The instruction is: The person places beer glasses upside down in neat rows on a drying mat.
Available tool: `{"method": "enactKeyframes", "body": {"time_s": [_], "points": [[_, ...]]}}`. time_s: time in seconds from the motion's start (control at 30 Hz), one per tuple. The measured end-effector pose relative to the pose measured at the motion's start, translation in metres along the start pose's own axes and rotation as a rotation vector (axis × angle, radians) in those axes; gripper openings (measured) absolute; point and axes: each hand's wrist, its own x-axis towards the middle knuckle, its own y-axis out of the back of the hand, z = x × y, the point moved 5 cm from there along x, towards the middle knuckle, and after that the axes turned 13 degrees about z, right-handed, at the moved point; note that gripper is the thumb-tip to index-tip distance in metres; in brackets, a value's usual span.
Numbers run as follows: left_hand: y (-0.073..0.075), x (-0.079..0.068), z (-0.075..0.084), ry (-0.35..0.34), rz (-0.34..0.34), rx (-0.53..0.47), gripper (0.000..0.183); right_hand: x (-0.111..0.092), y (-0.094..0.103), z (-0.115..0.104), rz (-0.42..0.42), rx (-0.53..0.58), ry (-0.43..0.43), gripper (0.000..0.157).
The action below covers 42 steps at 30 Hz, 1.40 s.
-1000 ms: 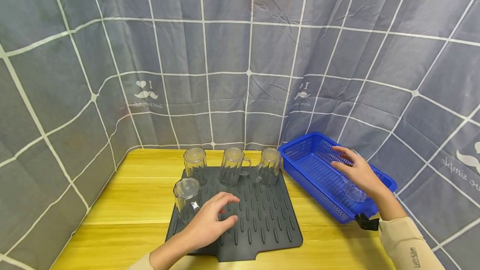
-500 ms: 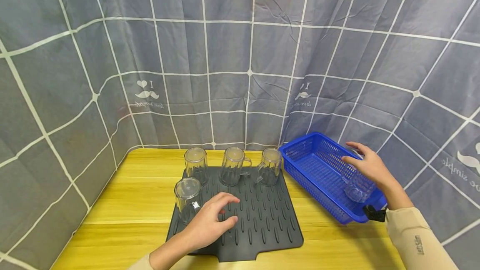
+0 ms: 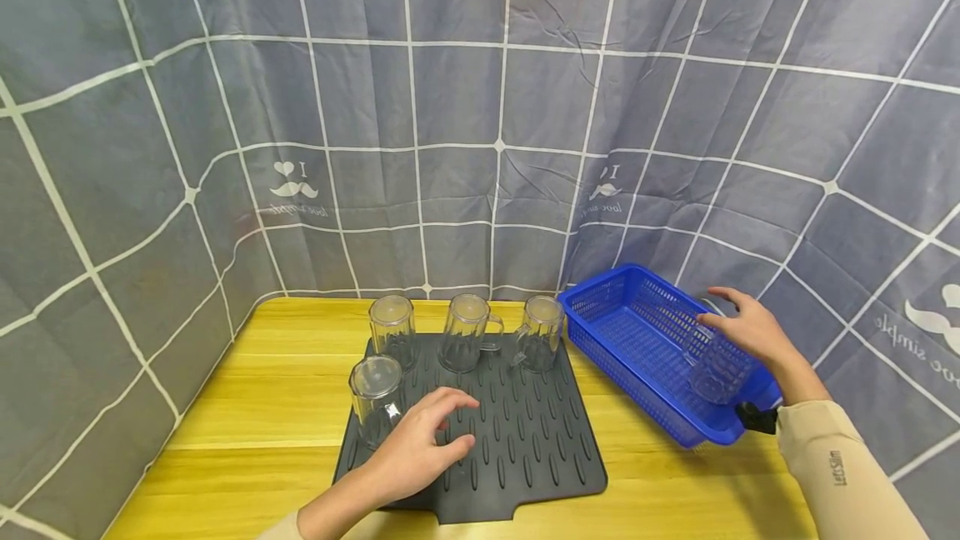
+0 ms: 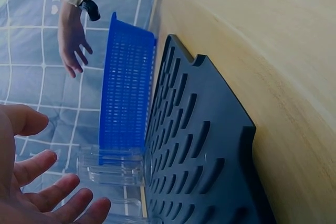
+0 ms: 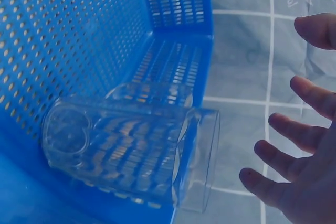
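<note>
My right hand (image 3: pixel 746 330) hovers over the near right end of a blue plastic basket (image 3: pixel 626 369), fingers spread and holding nothing. Below it a clear glass mug (image 3: pixel 718 373) stands upright in the basket. The right wrist view shows a gap between the fingers (image 5: pixel 294 129) and the rim of this mug (image 5: pixel 131 150). Over a black ribbed drying mat (image 3: pixel 517 440), my left hand (image 3: pixel 420 448) stays loosely curved and grips nothing. Beside it, a glass mug (image 3: pixel 375 394) rests bottom up on the mat, its lower part partly behind the hand.
Along the mat's back edge stand three more upturned glass mugs: one at left (image 3: pixel 392 332), one in the middle (image 3: pixel 465 332) and one at right (image 3: pixel 538 332). The basket's left corner is close to the right one. A grey checked curtain (image 3: pixel 450 107) encloses the yellow wooden table (image 3: pixel 255 407).
My right hand has shifted to the right above the basket, and more of the mug inside shows now. My left hand has kept its place.
</note>
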Motion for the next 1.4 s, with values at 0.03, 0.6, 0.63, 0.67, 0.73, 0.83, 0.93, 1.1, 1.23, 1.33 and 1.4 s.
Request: {"method": "enactKeyframes", "body": {"time_s": [0.03, 0.6, 0.63, 0.67, 0.73, 0.83, 0.93, 1.1, 1.23, 1.33, 1.4], "points": [[0.000, 0.000, 0.000, -0.002, -0.001, 0.001, 0.035, 0.000, 0.000, 0.002, -0.004, -0.010, 0.000, 0.074], [-0.001, -0.001, 0.000, 0.038, -0.027, -0.033, 0.038, 0.000, -0.007, 0.020, -0.109, -0.144, 0.034, 0.073], [-0.001, -0.001, 0.000, 0.039, -0.028, -0.037, 0.038, 0.000, -0.008, 0.020, -0.111, -0.146, 0.035, 0.073], [-0.001, -0.001, 0.001, 0.039, -0.028, -0.040, 0.038, 0.000, -0.008, 0.020, -0.110, -0.151, 0.038, 0.073], [-0.001, -0.002, 0.001, 0.037, -0.029, -0.042, 0.038, 0.000, -0.007, 0.020, -0.100, -0.159, 0.047, 0.072], [0.000, -0.002, 0.001, 0.035, -0.028, -0.043, 0.038, -0.001, -0.008, 0.021, -0.099, -0.172, 0.057, 0.070], [0.000, -0.002, 0.000, 0.036, -0.027, -0.036, 0.038, -0.004, -0.009, 0.023, -0.111, -0.181, 0.053, 0.069], [-0.001, -0.002, -0.001, 0.035, -0.028, -0.034, 0.038, -0.007, -0.009, 0.026, -0.131, -0.183, 0.034, 0.068], [-0.002, -0.002, -0.001, 0.036, -0.027, -0.038, 0.038, -0.007, -0.010, 0.029, -0.138, -0.187, 0.023, 0.067], [-0.002, -0.003, -0.001, 0.036, -0.027, -0.042, 0.038, -0.007, -0.011, 0.031, -0.133, -0.192, 0.027, 0.066], [-0.003, -0.003, -0.001, 0.035, -0.028, -0.040, 0.038, -0.006, -0.011, 0.032, -0.127, -0.197, 0.033, 0.064]]}}
